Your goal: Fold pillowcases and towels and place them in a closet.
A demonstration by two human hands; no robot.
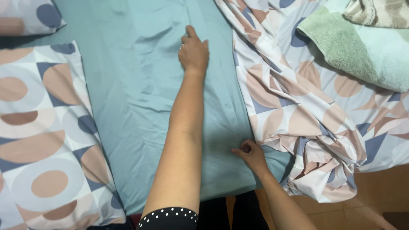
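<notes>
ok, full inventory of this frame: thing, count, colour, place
teal sheet: 1, plain teal, spread down the centre
patterned cover: 1, cream with peach and navy shapes, bunched at right
patterned bedding: 1, same print, flat at left
pillow: 1, same print, top left corner
green towel: 1, pale green, top right
beige cloth: 1, beige and white, top right edge
floor: wooden, brown, bottom right
left hand: flat on the teal sheet, centre top
right hand: pinching the teal sheet's edge, lower centre

Left arm stretched long up the frame's centre, left hand (194,52) flat, palm down, fingers together, ring on one finger, right hand (251,154) lower centre-right, fingers curled in a pinch, forearm angling from bottom edge
</notes>
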